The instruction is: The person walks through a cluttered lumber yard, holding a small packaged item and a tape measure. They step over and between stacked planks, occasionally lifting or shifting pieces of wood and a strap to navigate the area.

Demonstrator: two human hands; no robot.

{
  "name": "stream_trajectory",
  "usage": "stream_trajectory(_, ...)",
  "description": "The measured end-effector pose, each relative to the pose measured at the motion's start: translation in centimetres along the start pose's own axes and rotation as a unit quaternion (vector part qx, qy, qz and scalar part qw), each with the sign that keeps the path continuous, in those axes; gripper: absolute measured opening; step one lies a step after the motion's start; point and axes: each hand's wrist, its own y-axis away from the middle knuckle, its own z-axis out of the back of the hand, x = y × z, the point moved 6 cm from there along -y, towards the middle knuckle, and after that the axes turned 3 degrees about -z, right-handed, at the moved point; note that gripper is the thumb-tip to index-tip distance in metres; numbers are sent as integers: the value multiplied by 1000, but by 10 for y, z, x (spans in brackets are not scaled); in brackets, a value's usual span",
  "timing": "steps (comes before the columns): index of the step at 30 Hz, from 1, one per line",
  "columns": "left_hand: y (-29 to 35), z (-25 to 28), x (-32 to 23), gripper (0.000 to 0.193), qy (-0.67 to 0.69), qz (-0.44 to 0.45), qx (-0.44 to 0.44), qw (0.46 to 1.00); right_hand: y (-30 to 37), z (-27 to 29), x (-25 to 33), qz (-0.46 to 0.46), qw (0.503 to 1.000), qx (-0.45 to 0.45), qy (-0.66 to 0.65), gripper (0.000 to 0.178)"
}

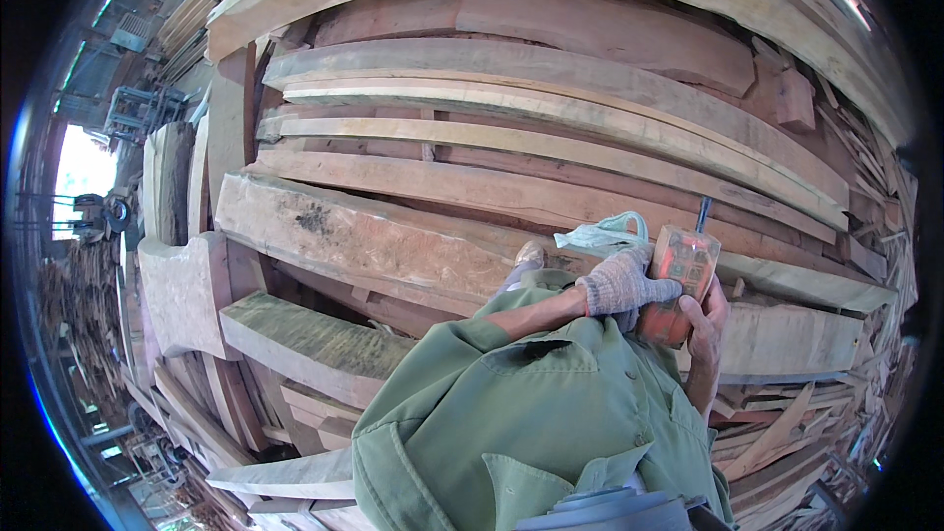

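In front of my body, slightly right, I hold a worn orange-red handheld remote control (687,258) with a short dark antenna and a column of buttons. My left hand (621,285), in a grey knit glove, grips its left side with the thumb reaching across its face. My bare right hand (706,326) wraps the lower right side, thumb over the front edge. A pale blue-green cloth strap (602,233) loops out beyond my gloved hand; where it is fastened cannot be made out.
Long sawn timber beams (374,236) lie side by side across the area ahead and to the left. A pale wood block (182,290) stands at the left. Scrap strips (787,423) are heaped on the right. One of my shoes (531,254) shows among the beams. Machinery (147,110) stands far left.
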Motion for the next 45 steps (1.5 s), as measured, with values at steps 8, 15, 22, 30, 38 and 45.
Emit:
stream_trajectory(8, 2, -5, -3, 48, 67, -37, 19, 997, 0, -2, -6, 6, 1000, -8, -6, 46)
stream_trajectory(15, -4, -15, 14, 53, 150, -7, 60, 987, 10, 2, -31, -49, 992, -72, -89, 42)
stream_trajectory(22, -15, -15, 15, 49, 133, 55, 123, 982, 24, -9, -30, -45, 979, -155, -125, 43)
stream_trajectory(30, -33, -85, 26, 41, 87, 72, 226, 968, 94, 26, -66, -52, 902, -311, -295, 43)
stream_trajectory(38, -88, -178, 8, 33, 25, 116, 211, 970, 167, 136, -105, 69, 773, -422, -469, 34)
stream_trajectory(45, -124, -258, -39, 29, 24, 16, 250, 968, 233, 188, -164, 139, 559, -528, -624, 32)
